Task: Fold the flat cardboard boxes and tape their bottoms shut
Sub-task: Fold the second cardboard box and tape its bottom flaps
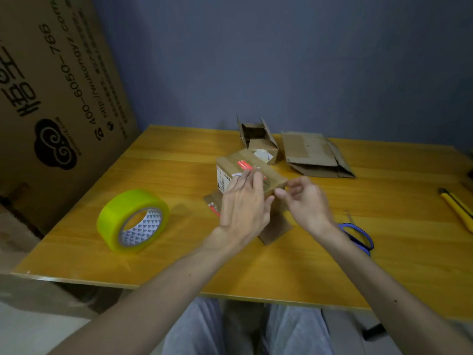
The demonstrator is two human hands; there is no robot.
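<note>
Although small and evidently light, the box (252, 175) at the centre of the surface (179, 265) looks, in our judgement, stiff at its edges and soft across its panels; we would hold it by the corners. Our left hand (243, 208) lies flat on its top, fingers spread, grip released, pressing rather than grasping. Our right hand (304, 201) at 3 o'clock pinches the box's near corner, thumb to forefinger. A tape roll (133, 221) stands at 9 o'clock, scissors (358, 237) at 4 o'clock.
</note>
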